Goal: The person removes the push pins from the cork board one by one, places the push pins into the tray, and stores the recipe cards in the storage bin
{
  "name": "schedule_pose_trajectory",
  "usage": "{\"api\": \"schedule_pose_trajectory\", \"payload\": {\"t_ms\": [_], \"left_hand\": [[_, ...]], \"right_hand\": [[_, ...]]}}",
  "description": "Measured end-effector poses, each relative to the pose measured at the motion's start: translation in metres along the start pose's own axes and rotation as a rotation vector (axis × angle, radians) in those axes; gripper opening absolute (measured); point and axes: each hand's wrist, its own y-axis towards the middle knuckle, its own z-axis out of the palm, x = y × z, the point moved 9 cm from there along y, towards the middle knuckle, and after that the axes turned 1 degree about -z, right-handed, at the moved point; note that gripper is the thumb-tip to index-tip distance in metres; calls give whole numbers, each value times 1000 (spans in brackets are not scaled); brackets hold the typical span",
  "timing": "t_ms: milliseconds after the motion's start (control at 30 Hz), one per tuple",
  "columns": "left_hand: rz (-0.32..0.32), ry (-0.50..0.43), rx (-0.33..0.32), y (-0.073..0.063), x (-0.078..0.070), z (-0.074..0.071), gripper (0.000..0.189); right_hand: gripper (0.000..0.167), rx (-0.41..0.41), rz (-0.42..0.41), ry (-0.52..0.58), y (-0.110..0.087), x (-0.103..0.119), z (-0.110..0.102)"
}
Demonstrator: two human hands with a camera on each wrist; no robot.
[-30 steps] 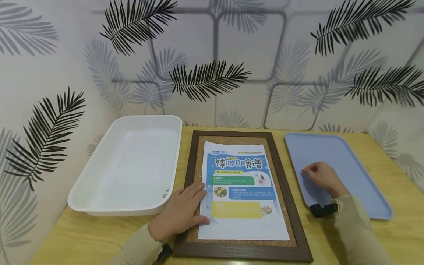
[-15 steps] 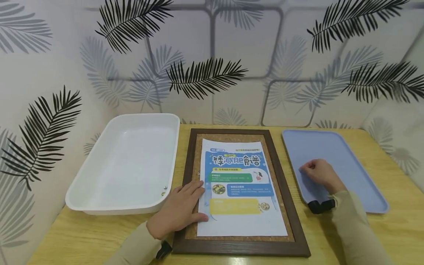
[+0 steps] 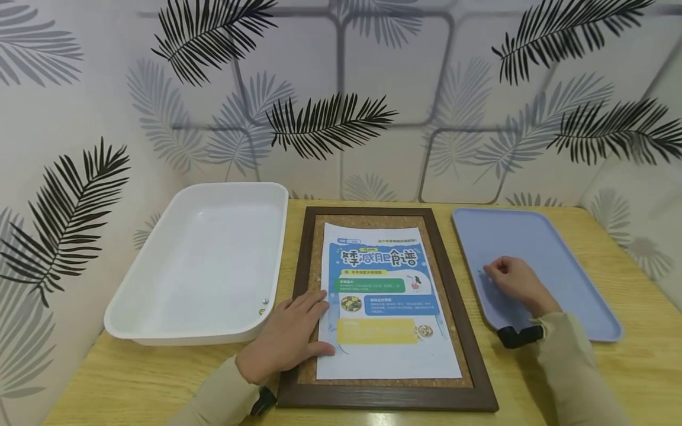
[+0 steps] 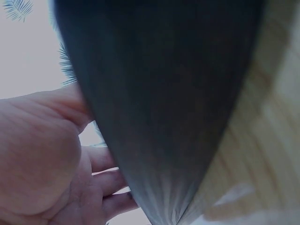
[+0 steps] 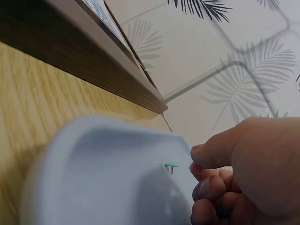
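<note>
My left hand [image 3: 290, 337] lies with fingers spread over the left side of a brown-framed corkboard [image 3: 469, 355], its fingertips and thumb on the left edge of a printed paper sheet [image 3: 394, 361]. In the left wrist view its palm [image 4: 37, 164] is beside the dark frame. My right hand [image 3: 519, 284] is over the left part of a blue tray [image 3: 533, 236], fingers curled and thumb against the index finger. A green thumbtack [image 5: 172, 165] with its pin pointing down shows just ahead of those fingertips, a small gap apart from them.
A deep white tray [image 3: 213, 254] stands to the left of the board, with two small bits, one silvery [image 3: 265, 302] and one yellowish [image 3: 261, 312], near its front right corner. Behind the wooden table [image 3: 106, 384] rises a leaf-patterned wall [image 3: 383, 160].
A small green spot has appeared at my right fingertips, which have barely moved. The left hand stays on the board and paper. The head view has shifted slightly.
</note>
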Motion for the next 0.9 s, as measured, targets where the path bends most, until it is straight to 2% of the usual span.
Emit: {"api": "schedule_pose_trajectory", "payload": {"t_ms": [267,533,900], "left_hand": [[15,7,-7,2,-3,-1,74],[-13,-10,-2,2,2,-1,75],[6,-32,-14,-1,-4,-5,73]], "right_hand": [[33,-2,-81,-9,-4,14,1],[31,40,-150,32,-2,33,17],[27,5,-292,-43,-9,57,25]]}}
